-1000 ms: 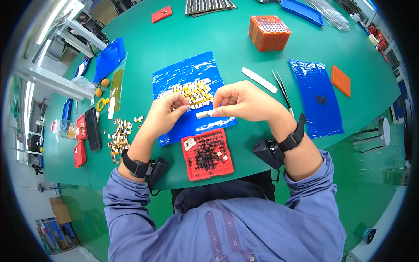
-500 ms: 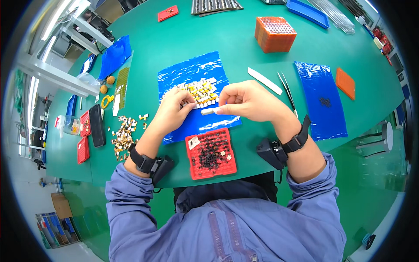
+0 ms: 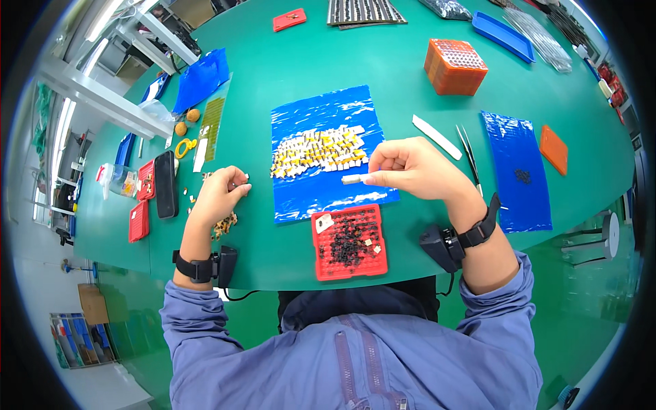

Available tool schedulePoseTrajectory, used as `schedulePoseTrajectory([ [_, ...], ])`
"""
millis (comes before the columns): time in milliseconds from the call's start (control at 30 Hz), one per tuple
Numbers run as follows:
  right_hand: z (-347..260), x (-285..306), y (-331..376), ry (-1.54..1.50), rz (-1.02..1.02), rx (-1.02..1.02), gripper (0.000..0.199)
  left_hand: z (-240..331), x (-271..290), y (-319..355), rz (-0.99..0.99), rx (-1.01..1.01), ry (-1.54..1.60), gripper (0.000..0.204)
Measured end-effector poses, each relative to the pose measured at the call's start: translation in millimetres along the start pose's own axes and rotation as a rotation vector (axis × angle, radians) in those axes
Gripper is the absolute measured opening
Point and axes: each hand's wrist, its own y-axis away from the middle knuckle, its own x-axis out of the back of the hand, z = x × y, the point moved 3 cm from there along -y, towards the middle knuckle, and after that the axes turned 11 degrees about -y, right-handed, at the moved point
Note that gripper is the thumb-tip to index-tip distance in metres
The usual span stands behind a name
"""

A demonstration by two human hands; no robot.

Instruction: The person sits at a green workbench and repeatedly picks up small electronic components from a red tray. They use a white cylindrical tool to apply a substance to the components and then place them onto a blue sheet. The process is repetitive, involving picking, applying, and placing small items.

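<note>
My right hand [image 3: 413, 167] is closed in a pinch on a short whitish stick-like piece [image 3: 351, 180], held over the right part of a blue sheet [image 3: 328, 198]. On that sheet stand several rows of small white-and-yellow parts [image 3: 318, 150], just left of the right fingers. My left hand [image 3: 219, 198] is above a loose pile of similar small parts [image 3: 224, 225] and partly covers it. Its thumb and fingers are curled together; a tiny pale spot shows at the tips, too small to name. A red tray [image 3: 350, 266] of small black pieces lies near the table's front edge.
Right of the sheet lie a white strip [image 3: 437, 137], tweezers [image 3: 470, 160] and a second blue sheet [image 3: 529, 205] with dark bits. An orange block stack [image 3: 456, 68] stands farther back. At left are a black case [image 3: 166, 184], yellow scissors [image 3: 183, 147] and red trays [image 3: 139, 221].
My left hand has moved from the rows on the blue sheet leftward to the loose pile. The right hand still holds the whitish piece. The whole view has shifted a little.
</note>
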Motion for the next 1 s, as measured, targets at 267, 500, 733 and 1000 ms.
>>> schedulePoseTrajectory([
  [267, 7, 0, -2, -0.104, 0.023, 0.027, 0.016, -4, 1, -1, -0.023, -0.056, -0.146, 0.011],
  [500, 8, -1, -1, -0.086, 0.021, 0.053, 0.017, 13, 5, 7, 0.074, -0.075, -0.108, 0.01],
  [733, 9, 1, -2, -0.052, 0.023, 0.035, 0.017, -3, 0, 4, -0.035, -0.031, -0.057, 0.007],
  [1000, 1, 0, -1, -0.018, -0.024, -0.014, 0.012, 5, 5, 8, -0.059, -0.088, -0.075, 0.007],
])
